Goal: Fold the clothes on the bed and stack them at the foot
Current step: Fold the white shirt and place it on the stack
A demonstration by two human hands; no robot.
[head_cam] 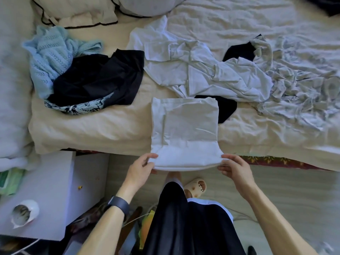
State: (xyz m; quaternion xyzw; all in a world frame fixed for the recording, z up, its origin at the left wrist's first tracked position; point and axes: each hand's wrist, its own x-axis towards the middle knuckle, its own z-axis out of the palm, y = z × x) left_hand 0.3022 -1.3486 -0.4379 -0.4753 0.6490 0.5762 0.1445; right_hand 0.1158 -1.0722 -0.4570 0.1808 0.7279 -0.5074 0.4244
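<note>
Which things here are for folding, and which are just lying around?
For the job: half-folded white fabric garment in left hand and right hand; light blue knitted sweater; black garment with patterned hem; crumpled white zip jacket.
Lying about: white mug; cream rubber slipper; black-piped cream pillow.

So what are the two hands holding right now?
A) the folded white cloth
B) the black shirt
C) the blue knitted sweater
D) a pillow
A: the left hand and the right hand each pinch a near corner of the folded white cloth at the bed's edge.
</note>
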